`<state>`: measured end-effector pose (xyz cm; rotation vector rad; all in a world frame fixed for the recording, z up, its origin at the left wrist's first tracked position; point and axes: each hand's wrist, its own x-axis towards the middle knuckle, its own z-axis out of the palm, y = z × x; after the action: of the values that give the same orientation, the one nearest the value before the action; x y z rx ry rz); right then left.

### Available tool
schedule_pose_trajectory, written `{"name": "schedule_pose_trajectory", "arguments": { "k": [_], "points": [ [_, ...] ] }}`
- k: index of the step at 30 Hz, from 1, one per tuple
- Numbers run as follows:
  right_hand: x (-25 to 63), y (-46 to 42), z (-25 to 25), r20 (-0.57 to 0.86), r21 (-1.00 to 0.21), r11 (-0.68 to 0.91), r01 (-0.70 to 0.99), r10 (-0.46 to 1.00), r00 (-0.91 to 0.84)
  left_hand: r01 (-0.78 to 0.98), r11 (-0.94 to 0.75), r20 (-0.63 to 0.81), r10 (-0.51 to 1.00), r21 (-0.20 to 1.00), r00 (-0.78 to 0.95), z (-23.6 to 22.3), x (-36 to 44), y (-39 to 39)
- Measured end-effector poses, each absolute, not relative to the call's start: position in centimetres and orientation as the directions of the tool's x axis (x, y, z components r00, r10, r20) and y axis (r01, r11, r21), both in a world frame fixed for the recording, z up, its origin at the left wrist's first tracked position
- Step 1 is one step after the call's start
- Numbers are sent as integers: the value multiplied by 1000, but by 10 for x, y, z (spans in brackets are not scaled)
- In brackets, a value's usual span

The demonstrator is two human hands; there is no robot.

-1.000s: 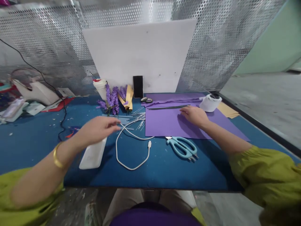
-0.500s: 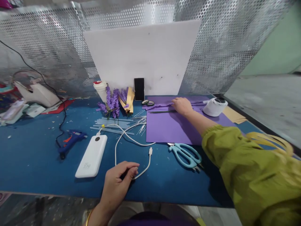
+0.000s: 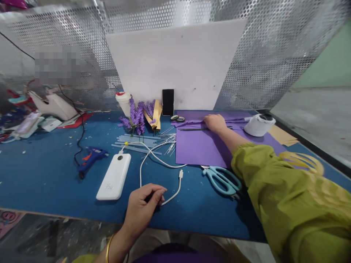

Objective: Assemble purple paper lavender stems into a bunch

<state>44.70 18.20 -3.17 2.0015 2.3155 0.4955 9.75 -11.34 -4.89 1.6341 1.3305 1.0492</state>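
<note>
My left hand rests at the near edge of the blue table, fingers curled on the loop of a white charging cable that runs to a white power bank. My right hand reaches far across a purple paper sheet, its fingers down on a dark green stem wire and purple paper strips. Whether it grips them I cannot make out.
Teal scissors lie by the sheet's near edge. A blue glue gun, glue sticks, purple paper flowers, tape rolls, a phone, a white cup and a white roll stand around. White board and perforated metal behind.
My left hand drew back from the power bank to the cable at the near edge a second ago and has stayed. My right hand slid left along the stem wire. The view shifted slightly.
</note>
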Motion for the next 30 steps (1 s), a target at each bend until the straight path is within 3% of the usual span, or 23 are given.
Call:
{"name": "schedule_pose_trajectory", "arguments": {
  "k": [18,25,30],
  "points": [
    [428,185,-27,190,126,189,974,959,-210,396,-216,169,974,892,151,-52,100,-115],
    [416,181,-20,428,-61,-7,998,903,33,414,-229,177,971,881,162,-50,100,-116],
    [411,164,20,667,-328,-75,942,687,287,447,-274,216,960,852,177,-47,100,-114]
  ]
}}
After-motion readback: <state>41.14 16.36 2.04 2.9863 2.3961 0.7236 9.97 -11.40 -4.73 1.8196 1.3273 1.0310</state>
